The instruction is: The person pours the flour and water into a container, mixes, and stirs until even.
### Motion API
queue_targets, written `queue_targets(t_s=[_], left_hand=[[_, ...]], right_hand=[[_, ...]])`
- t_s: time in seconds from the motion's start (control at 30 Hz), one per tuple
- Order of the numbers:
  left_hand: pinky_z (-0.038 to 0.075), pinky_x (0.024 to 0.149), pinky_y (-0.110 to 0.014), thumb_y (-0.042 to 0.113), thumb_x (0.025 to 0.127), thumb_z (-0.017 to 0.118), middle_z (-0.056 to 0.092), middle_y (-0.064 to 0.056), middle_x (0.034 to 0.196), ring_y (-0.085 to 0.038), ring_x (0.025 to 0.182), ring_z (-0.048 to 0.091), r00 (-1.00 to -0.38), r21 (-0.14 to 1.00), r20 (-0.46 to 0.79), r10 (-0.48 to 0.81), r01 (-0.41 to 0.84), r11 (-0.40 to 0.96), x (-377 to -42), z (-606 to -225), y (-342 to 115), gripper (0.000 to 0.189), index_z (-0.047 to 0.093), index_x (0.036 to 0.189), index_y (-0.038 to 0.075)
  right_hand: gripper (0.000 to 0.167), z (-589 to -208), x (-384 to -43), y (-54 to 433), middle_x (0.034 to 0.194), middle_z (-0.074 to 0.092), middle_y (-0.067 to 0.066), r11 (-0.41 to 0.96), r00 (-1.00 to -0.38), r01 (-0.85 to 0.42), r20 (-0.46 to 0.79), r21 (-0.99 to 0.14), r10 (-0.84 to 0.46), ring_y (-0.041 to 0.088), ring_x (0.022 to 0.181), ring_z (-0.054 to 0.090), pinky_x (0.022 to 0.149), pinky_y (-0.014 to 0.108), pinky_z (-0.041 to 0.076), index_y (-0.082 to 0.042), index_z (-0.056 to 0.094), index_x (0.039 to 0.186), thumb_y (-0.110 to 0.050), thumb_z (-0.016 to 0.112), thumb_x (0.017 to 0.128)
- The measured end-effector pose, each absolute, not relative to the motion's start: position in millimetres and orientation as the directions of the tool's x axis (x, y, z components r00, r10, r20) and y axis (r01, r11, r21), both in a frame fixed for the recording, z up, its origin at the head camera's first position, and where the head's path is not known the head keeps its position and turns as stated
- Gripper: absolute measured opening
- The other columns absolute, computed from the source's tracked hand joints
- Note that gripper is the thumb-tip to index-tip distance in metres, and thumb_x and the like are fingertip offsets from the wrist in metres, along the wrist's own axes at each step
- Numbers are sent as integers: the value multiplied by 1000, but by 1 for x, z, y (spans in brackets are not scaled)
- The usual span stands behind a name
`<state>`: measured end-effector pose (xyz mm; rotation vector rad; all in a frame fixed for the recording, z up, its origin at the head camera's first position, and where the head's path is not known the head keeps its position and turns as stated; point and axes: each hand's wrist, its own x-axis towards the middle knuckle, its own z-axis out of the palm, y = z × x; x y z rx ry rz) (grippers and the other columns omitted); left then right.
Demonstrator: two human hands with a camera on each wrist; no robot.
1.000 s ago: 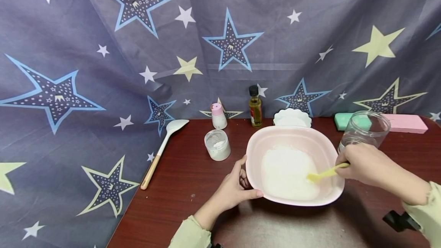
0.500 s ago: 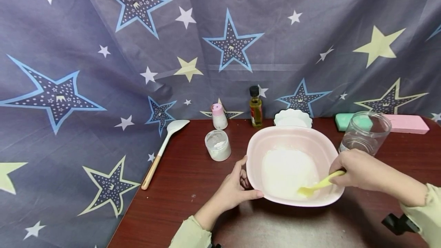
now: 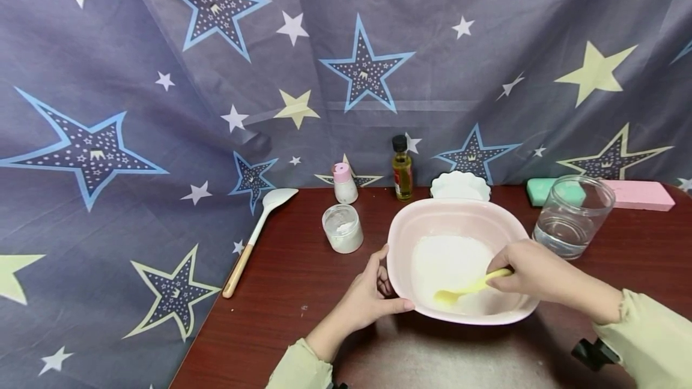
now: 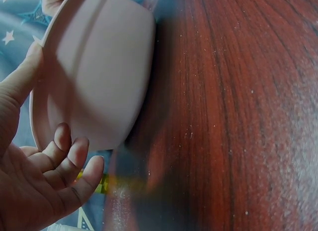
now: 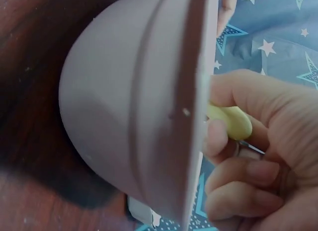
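Note:
A pale pink bowl (image 3: 397, 227) stands on the dark red table, with a white mixture (image 3: 451, 263) in it. My left hand (image 3: 364, 299) holds its left side, thumb on the near rim and index finger along the side; in the left wrist view the other fingers (image 4: 74, 156) curl loosely by the bowl's wall. My right hand (image 3: 532, 272) reaches over the right rim and pinches the handle of a small yellow spoon (image 3: 476, 286). The spoon's head dips into the mixture near the front. In the right wrist view the handle end (image 5: 236, 122) sticks out between thumb and fingers.
Behind the right forearm stands a glass jar (image 3: 573, 221) of clear liquid. Green (image 3: 540, 191) and pink blocks (image 3: 640, 194), a white scalloped dish (image 3: 459, 185), an oil bottle (image 3: 402, 173), a pink-capped shaker (image 3: 344, 185), an open powder jar (image 3: 343, 230) and a white ladle (image 3: 254, 236) lie around.
My right hand has moved left across the bowl, drawing the spoon's head from the right side toward the front left through the mixture. The left hand and the bowl have stayed put.

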<state>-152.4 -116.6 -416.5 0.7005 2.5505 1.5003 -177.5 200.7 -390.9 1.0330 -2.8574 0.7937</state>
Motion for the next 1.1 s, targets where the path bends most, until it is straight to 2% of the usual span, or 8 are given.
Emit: queue_targets(t_s=[0.07,0.2,0.3,0.43,0.77,1.1], left_hand=[[52,70,-40,9,75,85,61,-22,83,-40,78,58,-889,849,139,436,334,409,-153,-417,-117,97,24,149,-4],[52,70,-35,17,74,87,62,-12,82,-29,76,59,-888,839,157,433,351,416,-162,-438,-121,100,25,151,4],[52,69,-32,22,73,88,61,-8,80,-23,74,59,-886,832,168,433,363,419,-166,-446,-124,101,25,151,7],[53,69,-33,24,73,88,61,-10,81,-23,74,60,-884,835,170,436,364,414,-167,-447,-124,101,25,151,7],[50,69,-26,23,74,87,62,-11,82,-25,76,60,-886,843,156,437,350,408,-165,-444,-123,101,25,151,7],[50,68,-25,22,73,88,61,-11,81,-24,74,59,-883,840,172,436,363,404,-166,-446,-124,100,26,151,6]], right_hand=[[13,-393,-179,196,62,50,-22,652,-784,-602,184,-461,-593,-5,55,38,53,21,37,-23,72,70,-14,80,75],[10,-397,-182,188,64,55,-21,653,-794,-592,204,-472,-572,-5,55,39,53,21,39,-21,73,72,-14,79,77],[8,-399,-185,182,67,62,-18,662,-805,-580,213,-475,-553,-5,58,45,55,22,44,-18,75,73,-13,79,77],[7,-401,-190,175,67,64,-16,677,-824,-558,226,-480,-519,-3,58,48,57,23,46,-16,76,73,-10,77,77],[16,-404,-199,163,58,55,-16,743,-874,-486,249,-461,-417,5,54,39,50,23,36,-18,70,66,-7,70,78],[5,-404,-207,166,65,66,-8,845,-916,-389,256,-368,-309,10,56,48,58,37,45,-11,76,77,-13,73,80]])
